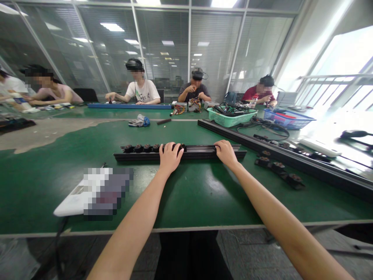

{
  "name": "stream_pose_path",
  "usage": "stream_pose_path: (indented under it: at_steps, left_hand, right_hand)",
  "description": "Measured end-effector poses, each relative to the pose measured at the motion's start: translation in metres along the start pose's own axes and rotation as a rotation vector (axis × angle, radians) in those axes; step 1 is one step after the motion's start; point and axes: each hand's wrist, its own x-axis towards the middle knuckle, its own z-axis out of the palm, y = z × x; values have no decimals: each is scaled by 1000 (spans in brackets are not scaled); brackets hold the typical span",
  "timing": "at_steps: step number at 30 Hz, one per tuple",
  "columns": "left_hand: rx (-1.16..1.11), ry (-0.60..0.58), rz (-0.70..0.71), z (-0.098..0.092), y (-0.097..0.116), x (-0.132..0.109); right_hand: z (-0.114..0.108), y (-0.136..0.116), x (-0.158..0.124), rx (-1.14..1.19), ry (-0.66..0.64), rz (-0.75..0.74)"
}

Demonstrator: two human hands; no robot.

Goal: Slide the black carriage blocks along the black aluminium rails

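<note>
A long black rail (201, 155) lies crosswise on the green table in front of me. Several small black modules with brownish tops (147, 148) sit in a row along its left part. To the right of them a bare stretch of grey channel (200, 149) shows. My left hand (171, 157) is draped over the rail at the end of that row, its bent fingers gripping it and partly covering the modules there. Near the right end, my right hand (226, 154) has its fingers curled closed on the rail; the fingertips are partly hidden.
Several loose modules (278, 167) lie right of my hand, beside a longer black rail (262, 144). Farther back are a green basket (231, 118), a blue basket (288, 119) and a glove (140, 121). A white device (70, 200) lies front left. Several people sit opposite.
</note>
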Motion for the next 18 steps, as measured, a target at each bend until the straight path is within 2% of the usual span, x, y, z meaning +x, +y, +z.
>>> stream_pose_path:
  at_steps: [18]
  left_hand:
    - [-4, 3, 3, 1, 0, 0]
  right_hand:
    - [-1, 0, 0, -36, -12, 29]
